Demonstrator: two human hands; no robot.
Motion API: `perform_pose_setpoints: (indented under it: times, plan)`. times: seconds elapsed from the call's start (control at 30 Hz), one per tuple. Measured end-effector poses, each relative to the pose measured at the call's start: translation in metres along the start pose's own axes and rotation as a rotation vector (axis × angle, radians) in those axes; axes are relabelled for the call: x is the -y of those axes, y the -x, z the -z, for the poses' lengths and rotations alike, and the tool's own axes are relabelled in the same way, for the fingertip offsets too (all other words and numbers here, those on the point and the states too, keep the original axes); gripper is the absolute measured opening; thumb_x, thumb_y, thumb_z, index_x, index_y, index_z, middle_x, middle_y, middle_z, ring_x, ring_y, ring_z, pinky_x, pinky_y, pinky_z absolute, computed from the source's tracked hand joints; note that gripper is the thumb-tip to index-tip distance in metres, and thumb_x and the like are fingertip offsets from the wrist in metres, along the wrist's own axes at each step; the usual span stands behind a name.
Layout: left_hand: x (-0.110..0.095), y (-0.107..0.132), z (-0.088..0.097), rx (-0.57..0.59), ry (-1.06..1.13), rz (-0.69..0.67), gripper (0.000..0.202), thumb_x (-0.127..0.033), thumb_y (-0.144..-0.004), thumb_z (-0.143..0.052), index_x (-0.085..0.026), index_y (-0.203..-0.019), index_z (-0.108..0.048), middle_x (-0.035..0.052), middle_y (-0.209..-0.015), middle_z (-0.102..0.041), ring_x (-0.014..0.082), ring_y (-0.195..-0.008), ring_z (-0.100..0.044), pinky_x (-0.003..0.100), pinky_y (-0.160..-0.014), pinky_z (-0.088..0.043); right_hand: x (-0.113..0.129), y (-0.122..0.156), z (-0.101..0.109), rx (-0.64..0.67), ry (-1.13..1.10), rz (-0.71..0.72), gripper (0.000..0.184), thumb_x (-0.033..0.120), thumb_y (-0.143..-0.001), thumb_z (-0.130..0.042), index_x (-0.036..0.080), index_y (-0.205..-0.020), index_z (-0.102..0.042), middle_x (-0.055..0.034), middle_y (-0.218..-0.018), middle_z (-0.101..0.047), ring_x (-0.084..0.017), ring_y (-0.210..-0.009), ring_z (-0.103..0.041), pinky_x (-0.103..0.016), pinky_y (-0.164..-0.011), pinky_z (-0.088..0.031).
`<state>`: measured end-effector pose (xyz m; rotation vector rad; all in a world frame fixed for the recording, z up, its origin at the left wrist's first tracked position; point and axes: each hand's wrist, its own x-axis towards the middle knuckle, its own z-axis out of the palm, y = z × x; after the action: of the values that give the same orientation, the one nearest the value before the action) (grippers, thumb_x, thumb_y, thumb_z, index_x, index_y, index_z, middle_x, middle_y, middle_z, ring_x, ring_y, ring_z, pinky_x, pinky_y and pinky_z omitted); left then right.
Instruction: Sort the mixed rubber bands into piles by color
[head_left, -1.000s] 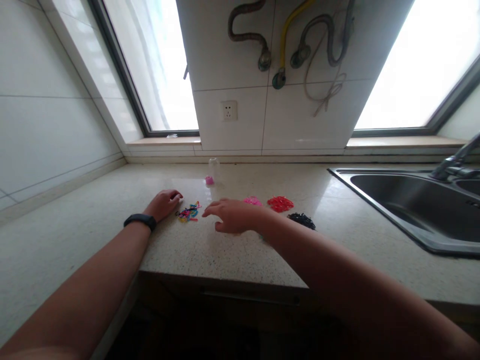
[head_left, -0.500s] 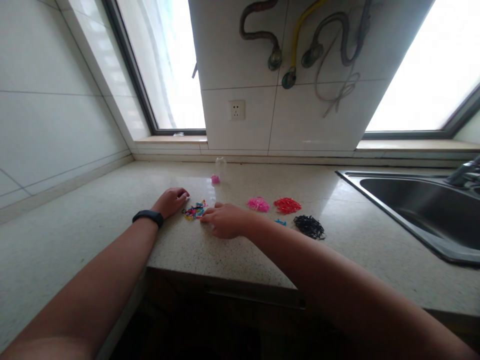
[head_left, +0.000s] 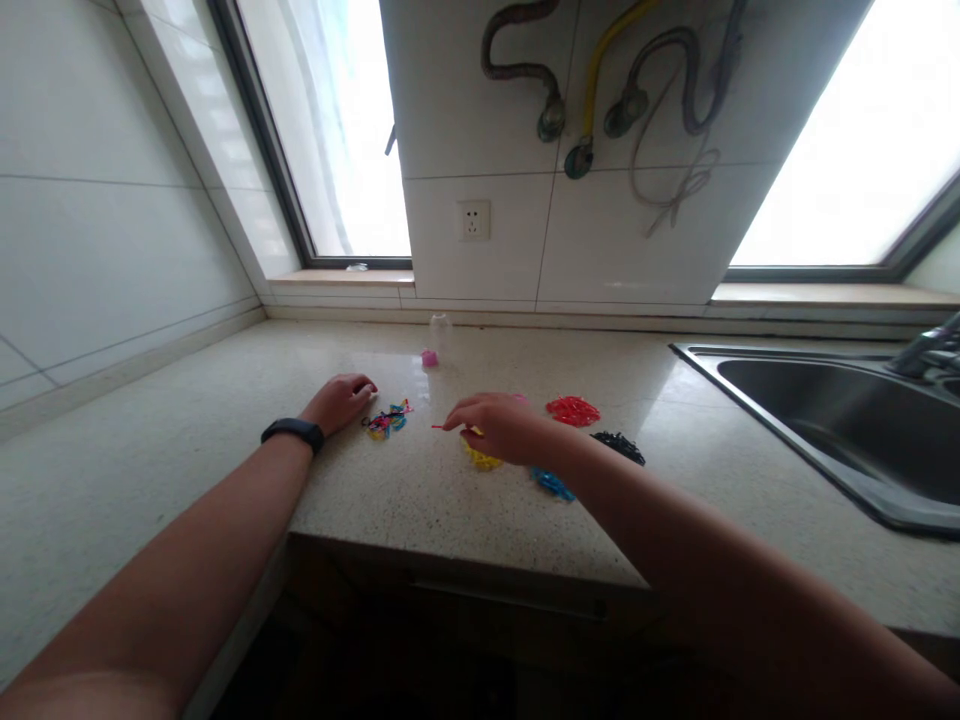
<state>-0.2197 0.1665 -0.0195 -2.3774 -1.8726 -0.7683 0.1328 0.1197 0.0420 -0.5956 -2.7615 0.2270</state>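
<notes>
While red pile [head_left: 572, 410], black pile [head_left: 619, 446], yellow pile [head_left: 482, 461] and blue pile [head_left: 553, 485] lie sorted, right hand [head_left: 501, 428] fingers [head_left: 458, 421] pinch one red band [head_left: 437, 427]; left hand [head_left: 341, 400], fingers [head_left: 362, 388] curled, rests beside remaining mixed heap [head_left: 388, 420].

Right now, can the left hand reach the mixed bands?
Probably yes: the left hand rests beside the mixed bands, nothing between; the right hand, pinching a red band, is clear.

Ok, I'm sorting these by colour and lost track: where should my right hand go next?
Probably carry the thin red band across to the red pile and drop it there. The right hand pinches it in its fingers near the yellow pile, and its colour looks to match the red pile farther right.
</notes>
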Motion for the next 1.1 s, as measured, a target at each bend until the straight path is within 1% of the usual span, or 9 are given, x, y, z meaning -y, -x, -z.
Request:
perform_pose_setpoints:
  times: [0.1, 0.2, 0.3, 0.4, 0.53, 0.6, 0.77, 0.9, 1.1]
  plan:
    - [0.000, 0.000, 0.000, -0.002, -0.005, 0.004, 0.036, -0.037, -0.086, -0.044, -0.017, -0.091, -0.074, 0.0097, -0.093, -0.075, 0.0244, -0.087, -0.068, 0.033, -0.083, -0.051, -0.016, 0.026, 0.019, -0.142, -0.103, -0.145, 0.021, 0.014, -0.086, -0.063, 0.020, -0.102, -0.076, -0.0049, -0.097, -0.075, -0.016, -0.087, -0.066, -0.029, -0.082, -0.048]
    - [0.003, 0.000, 0.000, 0.001, -0.008, 0.000, 0.036, -0.037, -0.086, -0.045, -0.018, -0.092, -0.074, 0.0092, -0.094, -0.075, 0.0243, -0.088, -0.068, 0.033, -0.084, -0.051, -0.037, 0.056, 0.033, -0.324, -0.192, -0.272, 0.013, 0.021, -0.085, -0.067, 0.020, -0.093, -0.077, -0.0028, -0.083, -0.072, -0.014, -0.073, -0.062, -0.028, -0.069, -0.047]
    - [0.006, 0.000, -0.001, 0.004, -0.015, -0.004, 0.036, -0.038, -0.086, -0.045, -0.018, -0.092, -0.074, 0.0090, -0.094, -0.075, 0.0244, -0.088, -0.068, 0.033, -0.084, -0.051, -0.059, 0.085, 0.045, -0.488, -0.232, -0.416, 0.017, 0.031, -0.084, -0.068, 0.019, -0.091, -0.077, -0.0012, -0.066, -0.065, -0.013, -0.059, -0.053, -0.028, -0.057, -0.042]
    - [0.007, 0.000, -0.002, 0.006, -0.024, -0.005, 0.037, -0.039, -0.087, -0.044, -0.018, -0.091, -0.074, 0.0094, -0.095, -0.075, 0.0247, -0.089, -0.067, 0.034, -0.084, -0.050, -0.075, 0.109, 0.055, -0.581, -0.244, -0.472, 0.023, 0.039, -0.083, -0.069, 0.019, -0.090, -0.077, -0.0020, -0.066, -0.064, -0.012, -0.057, -0.049, -0.028, -0.054, -0.039]
    - [0.007, 0.000, -0.002, 0.009, -0.036, -0.002, 0.038, -0.040, -0.087, -0.043, -0.018, -0.091, -0.073, 0.0094, -0.095, -0.075, 0.0251, -0.090, -0.067, 0.034, -0.084, -0.051, -0.091, 0.134, 0.056, -0.662, -0.264, -0.533, 0.029, 0.047, -0.079, -0.072, 0.019, -0.086, -0.076, -0.0024, -0.066, -0.063, -0.012, -0.057, -0.047, -0.029, -0.054, -0.038]
    - [0.007, 0.000, -0.002, 0.013, -0.040, 0.001, 0.038, -0.041, -0.087, -0.044, -0.018, -0.091, -0.073, 0.0091, -0.095, -0.076, 0.0251, -0.089, -0.068, 0.033, -0.084, -0.051, -0.099, 0.143, 0.050, -0.702, -0.318, -0.579, 0.033, 0.050, -0.077, -0.073, 0.018, -0.085, -0.075, -0.0028, -0.066, -0.064, -0.013, -0.058, -0.047, -0.030, -0.054, -0.038]
    - [0.009, 0.001, -0.001, 0.017, -0.049, 0.007, 0.038, -0.043, -0.087, -0.044, -0.019, -0.092, -0.073, 0.0090, -0.095, -0.076, 0.0258, -0.090, -0.067, 0.034, -0.084, -0.051, -0.114, 0.158, 0.037, -0.736, -0.417, -0.664, 0.039, 0.054, -0.073, -0.076, 0.017, -0.086, -0.074, -0.0030, -0.065, -0.064, -0.014, -0.059, -0.051, -0.030, -0.055, -0.039]
    - [0.010, 0.001, -0.001, 0.026, -0.048, 0.011, 0.040, -0.045, -0.087, -0.043, -0.019, -0.092, -0.073, 0.0092, -0.096, -0.075, 0.0258, -0.089, -0.067, 0.034, -0.082, -0.051, -0.116, 0.162, 0.035, -0.757, -0.448, -0.655, 0.038, 0.053, -0.073, -0.076, 0.018, -0.087, -0.073, -0.0029, -0.067, -0.065, -0.014, -0.060, -0.052, -0.030, -0.056, -0.041]
    - [0.006, 0.002, 0.001, 0.033, -0.050, 0.016, 0.040, -0.045, -0.084, -0.043, -0.019, -0.092, -0.073, 0.0086, -0.097, -0.076, 0.0258, -0.090, -0.068, 0.034, -0.082, -0.052, -0.108, 0.161, 0.039, -0.765, -0.484, -0.637, 0.035, 0.050, -0.073, -0.077, 0.019, -0.088, -0.073, -0.0044, -0.073, -0.068, -0.014, -0.061, -0.053, -0.030, -0.056, -0.043]
